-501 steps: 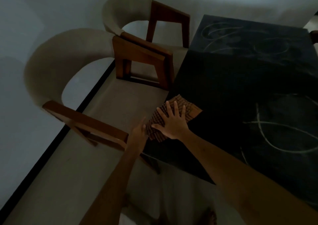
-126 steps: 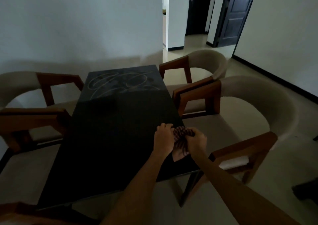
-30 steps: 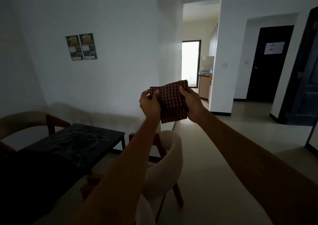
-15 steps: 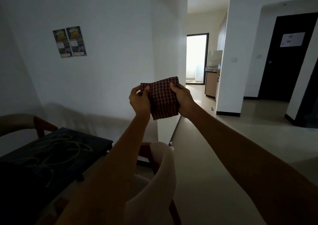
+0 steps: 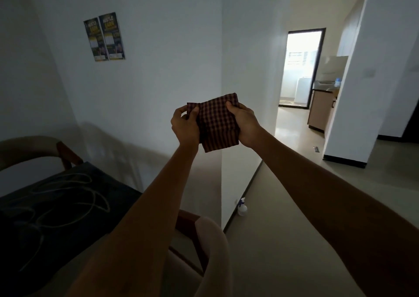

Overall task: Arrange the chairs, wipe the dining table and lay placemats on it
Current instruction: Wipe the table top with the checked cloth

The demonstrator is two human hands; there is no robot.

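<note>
A folded checked cloth (image 5: 216, 124) is held up in the air at chest height, away from the table. My left hand (image 5: 184, 126) pinches its left edge and my right hand (image 5: 243, 124) grips its right edge. The dark dining table (image 5: 56, 208) with pale swirl marks lies low at the left. A cream upholstered chair with wooden arms (image 5: 210, 249) stands below my arms at the table's right side. Another chair's curved back (image 5: 29, 149) shows at the far left.
A small white spray bottle (image 5: 241, 208) stands on the floor by the wall corner. Two posters (image 5: 104, 37) hang on the white wall. A corridor leads to a bright doorway (image 5: 301, 67) and a kitchen counter (image 5: 322, 106). Beige floor stretches to the right.
Since 4 s ago the cloth was lifted off the table edge and held up in both hands. In the last second my view turned slightly left; the hands keep their grip.
</note>
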